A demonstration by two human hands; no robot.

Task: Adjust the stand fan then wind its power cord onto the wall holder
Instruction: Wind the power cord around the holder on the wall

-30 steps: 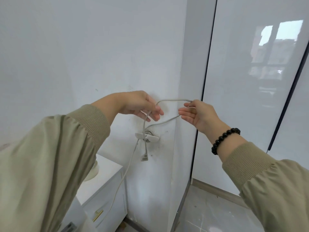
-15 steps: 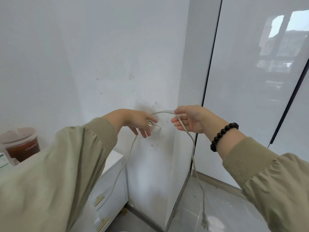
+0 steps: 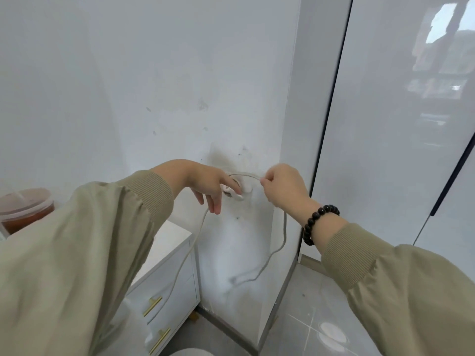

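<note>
The right hand pinches the cord just beside the white holder on the wall. The left hand touches the holder, fingers loose, holding nothing. The cord hangs down.

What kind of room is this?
Probably a room in a home: a white drawer cabinet with gold handles, a lidded tub on top, glossy sliding door panels, and a grey tiled floor.

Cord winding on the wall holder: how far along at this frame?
Fan not in view, so adjustment can't be judged. Winding is under way: the left hand is at the wall holder, and the right hand pinches the cord. Left: a long slack loop hangs below.
</note>
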